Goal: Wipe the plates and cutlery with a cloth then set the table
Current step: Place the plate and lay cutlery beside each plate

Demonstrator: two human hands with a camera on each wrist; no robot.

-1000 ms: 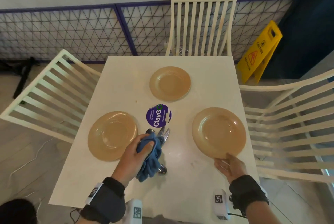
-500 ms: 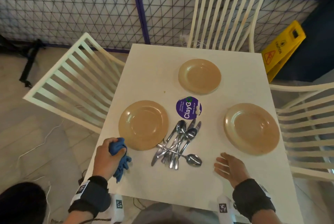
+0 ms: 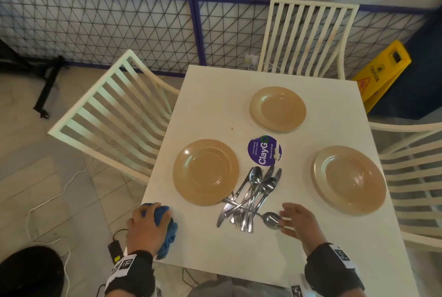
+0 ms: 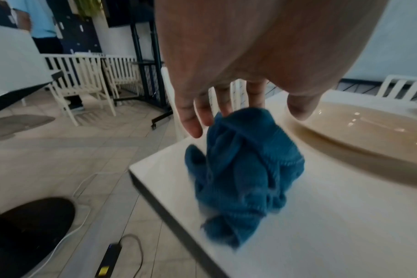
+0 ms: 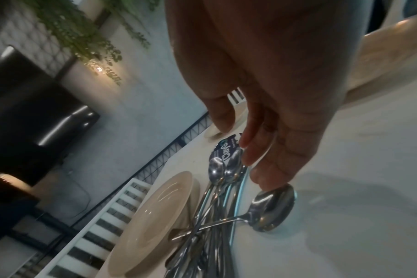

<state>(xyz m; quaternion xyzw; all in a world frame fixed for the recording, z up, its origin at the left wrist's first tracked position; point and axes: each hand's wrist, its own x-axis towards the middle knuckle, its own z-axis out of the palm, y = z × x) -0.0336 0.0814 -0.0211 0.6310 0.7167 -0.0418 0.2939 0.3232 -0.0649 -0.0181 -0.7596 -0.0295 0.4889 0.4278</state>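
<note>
Three tan plates sit on the white table (image 3: pixel 215 95): a left plate (image 3: pixel 205 172), a far plate (image 3: pixel 277 108) and a right plate (image 3: pixel 349 179). A pile of cutlery (image 3: pixel 251 198) lies between the two near plates. One spoon (image 3: pixel 271 220) (image 5: pixel 272 206) lies across the pile. My left hand (image 3: pixel 153 215) (image 4: pixel 238 112) holds the bunched blue cloth (image 3: pixel 167 227) (image 4: pixel 245 165) at the table's near left corner. My right hand (image 3: pixel 287 220) (image 5: pixel 245 150) is open, its fingertips just over the spoon's bowl.
White slatted chairs stand at the left (image 3: pixel 112 114), far (image 3: pixel 303 38) and right (image 3: pixel 418 177) sides. A round purple sticker (image 3: pixel 264 153) lies mid-table. On the floor are a yellow caution sign (image 3: pixel 382 74) and, near the left corner, a power adapter (image 3: pixel 114 248) with its cables.
My left hand carried the cloth off the cutlery pile to the table's near left corner. My right hand left the right plate's rim and moved left to the crosswise spoon.
</note>
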